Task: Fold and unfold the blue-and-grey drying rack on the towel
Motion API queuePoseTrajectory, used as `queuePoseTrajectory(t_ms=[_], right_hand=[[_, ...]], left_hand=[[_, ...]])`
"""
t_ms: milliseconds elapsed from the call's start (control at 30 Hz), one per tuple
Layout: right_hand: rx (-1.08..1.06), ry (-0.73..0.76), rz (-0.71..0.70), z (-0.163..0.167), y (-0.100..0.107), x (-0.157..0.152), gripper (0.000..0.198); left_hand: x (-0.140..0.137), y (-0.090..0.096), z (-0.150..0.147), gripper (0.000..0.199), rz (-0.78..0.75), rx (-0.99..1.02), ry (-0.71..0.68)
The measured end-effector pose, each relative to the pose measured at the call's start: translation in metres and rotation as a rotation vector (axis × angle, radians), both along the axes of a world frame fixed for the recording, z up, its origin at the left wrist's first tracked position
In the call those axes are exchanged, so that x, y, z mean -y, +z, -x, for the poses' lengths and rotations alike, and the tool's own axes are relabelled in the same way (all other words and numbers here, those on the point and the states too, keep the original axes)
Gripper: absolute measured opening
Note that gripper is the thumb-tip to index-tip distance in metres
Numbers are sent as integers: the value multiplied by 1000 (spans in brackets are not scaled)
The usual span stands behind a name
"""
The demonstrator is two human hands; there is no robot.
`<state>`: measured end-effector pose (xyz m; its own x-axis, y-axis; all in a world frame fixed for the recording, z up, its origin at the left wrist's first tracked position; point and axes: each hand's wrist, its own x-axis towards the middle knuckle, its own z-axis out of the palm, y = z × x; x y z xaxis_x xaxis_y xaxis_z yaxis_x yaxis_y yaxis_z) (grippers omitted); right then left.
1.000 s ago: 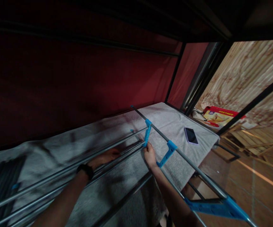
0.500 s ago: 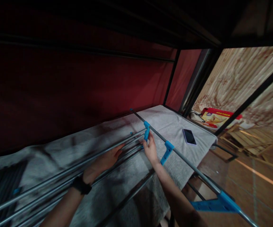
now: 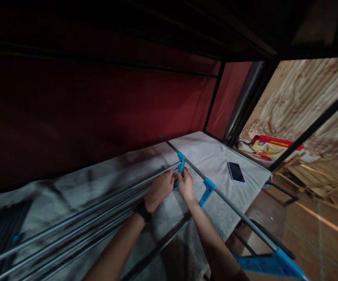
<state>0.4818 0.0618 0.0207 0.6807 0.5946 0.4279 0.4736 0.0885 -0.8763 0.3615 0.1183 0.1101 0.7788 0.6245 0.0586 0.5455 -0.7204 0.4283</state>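
Both my hands meet at the blue clip (image 3: 181, 163) where the long rods (image 3: 104, 203) join the cross bar (image 3: 221, 197). My left hand (image 3: 160, 188) is clenched around the rod ends just left of the clip. My right hand (image 3: 185, 186) pinches at the clip's lower end, fingers curled; whether they grip the clip itself or a rod tip I cannot tell, the light is too low.

The rods lie in a bundle on the grey cloth (image 3: 216, 156), running away from the clip toward the lower left. A second blue clip (image 3: 206, 191) sits on the same bar, just right of my right hand. A phone (image 3: 236, 172) lies on the cloth well to the right of the clip, near the edge. A red box (image 3: 270, 146) sits on the floor beyond.

Risks, as I judge them:
- Rod tip misses the socket and slips, since several rods crowd together here.
- Fingers pinched between rod and clip if it seats suddenly.
- Bar rolls on the soft cloth under a push, twisting the clip.
- A sliding bar could nudge the phone off the edge.
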Motion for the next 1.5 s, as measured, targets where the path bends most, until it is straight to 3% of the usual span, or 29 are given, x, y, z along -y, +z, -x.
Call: queuePoseTrajectory(t_ms=[167,667,1500], right_hand=[[21,18,28,-1,2,2,30],[9,2,83,-3,9,5,29],[45,29,44,6,0,4,43]], left_hand=[[-4,2,-30,33,133,53,-18],[10,4,-36,26,-75,-36,110],[3,2,-26,29,47,-44,84]])
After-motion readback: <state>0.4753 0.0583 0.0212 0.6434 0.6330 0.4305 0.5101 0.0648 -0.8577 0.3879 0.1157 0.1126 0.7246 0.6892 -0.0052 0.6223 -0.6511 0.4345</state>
